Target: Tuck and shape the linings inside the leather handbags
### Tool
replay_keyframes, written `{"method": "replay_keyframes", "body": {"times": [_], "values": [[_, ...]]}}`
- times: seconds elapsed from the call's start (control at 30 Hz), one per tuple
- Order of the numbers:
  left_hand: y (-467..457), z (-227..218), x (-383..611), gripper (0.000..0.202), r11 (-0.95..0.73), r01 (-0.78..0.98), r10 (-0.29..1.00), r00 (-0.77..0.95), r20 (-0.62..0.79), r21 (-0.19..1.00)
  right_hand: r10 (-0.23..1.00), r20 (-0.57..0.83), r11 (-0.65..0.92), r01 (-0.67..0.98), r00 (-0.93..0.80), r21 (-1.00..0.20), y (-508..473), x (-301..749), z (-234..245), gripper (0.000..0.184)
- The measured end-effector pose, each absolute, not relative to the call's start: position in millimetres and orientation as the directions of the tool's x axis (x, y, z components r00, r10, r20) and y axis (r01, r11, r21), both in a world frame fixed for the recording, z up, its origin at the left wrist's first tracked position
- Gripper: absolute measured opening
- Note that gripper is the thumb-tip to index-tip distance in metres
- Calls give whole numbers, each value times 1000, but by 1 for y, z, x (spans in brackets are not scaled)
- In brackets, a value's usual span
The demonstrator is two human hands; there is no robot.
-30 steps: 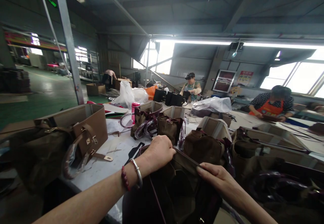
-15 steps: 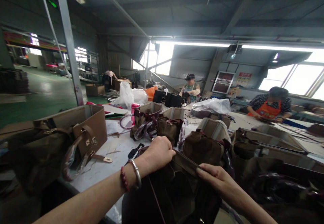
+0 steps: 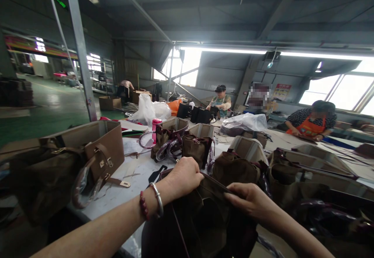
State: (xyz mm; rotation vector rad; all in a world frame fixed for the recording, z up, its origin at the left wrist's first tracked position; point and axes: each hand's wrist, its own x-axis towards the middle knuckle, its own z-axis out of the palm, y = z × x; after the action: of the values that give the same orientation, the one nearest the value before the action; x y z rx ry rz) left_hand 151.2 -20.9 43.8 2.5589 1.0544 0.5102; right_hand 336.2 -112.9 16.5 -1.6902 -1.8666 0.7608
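A dark brown handbag stands close in front of me, its top edge toward the far side. My left hand, with a silver bangle and a red bead bracelet at the wrist, is closed over the bag's upper edge. Farther right along the same edge, my right hand pinches the rim between thumb and fingers. The fingertips of the left hand are partly hidden behind the edge. Just beyond my hands sits another brown bag with its light lining turned outward.
A tan bag with metal clasps stands at left on the white table. More bags crowd the right. Behind are a pink bottle and clear plastic. Two co-workers sit across the table.
My right hand has shifted slightly left and up along the bag's rim. The left hand keeps its grip in nearly the same place.
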Motion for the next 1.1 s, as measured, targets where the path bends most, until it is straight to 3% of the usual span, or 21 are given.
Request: {"method": "replay_keyframes", "body": {"times": [0.23,0.33,0.67,0.9,1.1], "values": [[-18,44,150,22,-669,603,722,665,189,435,984,-113,52,835,-135,-547,-89,337,25,39],[-16,43,150,23,-667,601,724,662,194,441,976,-137,82,865,-172,-496,-81,331,33,34],[-13,44,152,22,-656,601,726,669,163,457,974,-24,184,853,-224,-488,-63,307,35,23],[-17,46,148,22,-689,615,704,692,157,383,978,82,208,908,-191,-363,-62,294,34,25],[-35,47,136,22,-735,652,678,705,207,187,978,83,206,933,-190,-296,-68,283,36,24]]}}
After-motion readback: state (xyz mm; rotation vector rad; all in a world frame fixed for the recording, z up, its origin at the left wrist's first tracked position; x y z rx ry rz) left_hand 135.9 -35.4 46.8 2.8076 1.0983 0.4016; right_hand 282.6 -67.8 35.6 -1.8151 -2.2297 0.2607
